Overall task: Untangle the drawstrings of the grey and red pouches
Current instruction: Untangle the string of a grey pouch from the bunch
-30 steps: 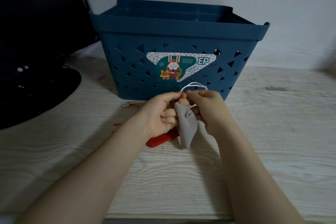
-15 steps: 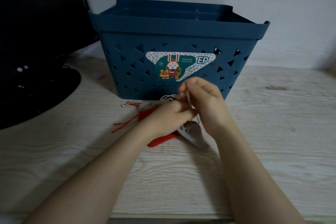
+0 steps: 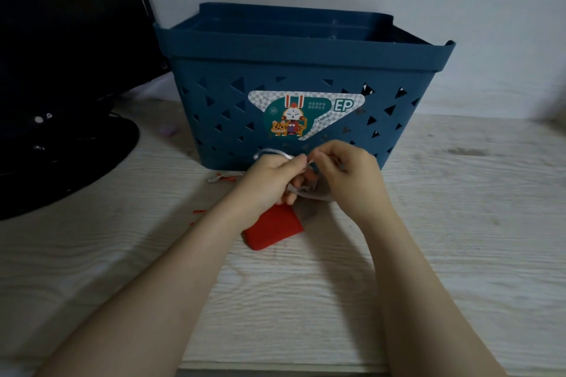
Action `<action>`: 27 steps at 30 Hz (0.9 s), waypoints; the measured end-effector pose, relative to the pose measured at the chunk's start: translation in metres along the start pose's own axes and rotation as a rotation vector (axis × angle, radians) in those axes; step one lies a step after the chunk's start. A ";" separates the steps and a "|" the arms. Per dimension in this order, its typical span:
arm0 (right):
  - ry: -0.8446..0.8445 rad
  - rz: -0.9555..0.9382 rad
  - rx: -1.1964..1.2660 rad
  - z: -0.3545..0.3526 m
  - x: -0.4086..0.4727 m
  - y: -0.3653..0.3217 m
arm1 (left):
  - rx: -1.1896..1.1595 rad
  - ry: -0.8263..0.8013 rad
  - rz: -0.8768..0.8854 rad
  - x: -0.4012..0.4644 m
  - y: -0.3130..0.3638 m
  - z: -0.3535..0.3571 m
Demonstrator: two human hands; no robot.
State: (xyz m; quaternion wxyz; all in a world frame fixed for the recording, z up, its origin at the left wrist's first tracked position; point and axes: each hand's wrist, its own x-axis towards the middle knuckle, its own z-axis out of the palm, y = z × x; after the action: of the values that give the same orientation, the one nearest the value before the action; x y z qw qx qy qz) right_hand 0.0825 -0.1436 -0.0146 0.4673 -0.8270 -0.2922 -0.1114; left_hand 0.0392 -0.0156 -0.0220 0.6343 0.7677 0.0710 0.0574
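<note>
The red pouch (image 3: 272,228) lies flat on the wooden table, partly under my left wrist. The grey pouch (image 3: 309,213) sits beside and slightly over it, mostly hidden by both hands. My left hand (image 3: 269,182) pinches the white drawstring (image 3: 271,152), which loops up in front of the basket. My right hand (image 3: 346,174) pinches the same string close to the left fingertips. Red drawstring ends (image 3: 222,177) trail on the table to the left of my left hand.
A dark blue plastic basket (image 3: 300,49) with triangular holes stands right behind my hands. A black monitor with its round base (image 3: 61,147) fills the left side. The table's front edge (image 3: 275,369) runs along the bottom of the view.
The grey pouch, held up a second ago, now rests low on the table. Both hands have shifted to pinching the white string, and its loop stands out to the left.
</note>
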 end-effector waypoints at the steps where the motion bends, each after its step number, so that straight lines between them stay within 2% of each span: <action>1: -0.011 0.006 0.017 -0.001 0.000 -0.001 | -0.034 0.007 -0.003 0.001 -0.001 -0.001; 7: -0.114 -0.008 0.206 -0.005 -0.003 -0.006 | -0.199 0.071 0.024 0.001 0.001 -0.005; 12: -0.034 0.051 0.287 0.002 -0.003 -0.006 | -0.190 -0.049 0.063 0.000 0.000 -0.005; 15: -0.023 0.057 0.282 0.001 -0.001 -0.005 | -0.149 -0.121 0.079 -0.002 0.001 -0.002; 18: -0.106 0.061 0.211 -0.003 -0.002 -0.001 | -0.130 -0.070 0.097 -0.001 0.002 -0.002; 22: -0.119 0.054 0.191 -0.004 -0.001 0.002 | -0.105 -0.001 0.160 0.002 0.002 -0.006; 27: -0.109 0.071 0.108 -0.005 -0.001 0.002 | 0.032 -0.030 0.208 0.001 0.001 -0.010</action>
State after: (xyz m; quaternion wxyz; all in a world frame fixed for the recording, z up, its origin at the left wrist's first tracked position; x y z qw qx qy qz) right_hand 0.0839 -0.1486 -0.0140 0.4984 -0.8150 -0.2935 -0.0335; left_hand 0.0380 -0.0063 -0.0190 0.6135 0.7817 -0.0178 0.1104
